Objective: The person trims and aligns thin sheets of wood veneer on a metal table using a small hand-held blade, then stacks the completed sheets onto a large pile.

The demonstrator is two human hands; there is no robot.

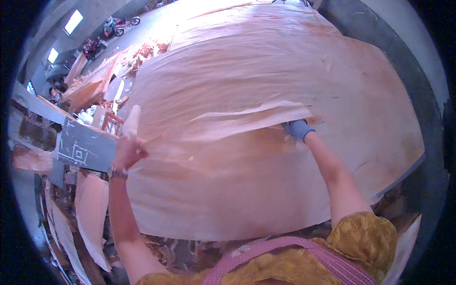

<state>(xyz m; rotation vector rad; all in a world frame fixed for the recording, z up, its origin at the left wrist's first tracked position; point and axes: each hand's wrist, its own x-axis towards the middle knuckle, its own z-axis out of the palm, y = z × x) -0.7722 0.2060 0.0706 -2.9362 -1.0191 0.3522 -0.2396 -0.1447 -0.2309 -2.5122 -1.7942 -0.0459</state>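
Observation:
A wide stack of thin, pale wood veneer sheets (228, 190) spreads out before me. Across its middle runs a raised, wavy piece of veneer (256, 118), its near edge lifted off the layer below. My right hand (298, 129), in a blue glove with dark fingertips, is closed at the right end of that edge; the fingertips are partly hidden. At the stack's left side is my bare left hand (129, 152), a band round its wrist. Its fingers are closed, and a pale narrow piece (134, 121) of unclear kind stands up from it.
A grey board with white marks (85, 147) stands at the left, beside curved veneer offcuts (92, 213). Wood scraps (147, 50) and a red motorbike (121, 26) are farther off. A grey wall (403, 52) runs along the right. Shavings lie below the near edge.

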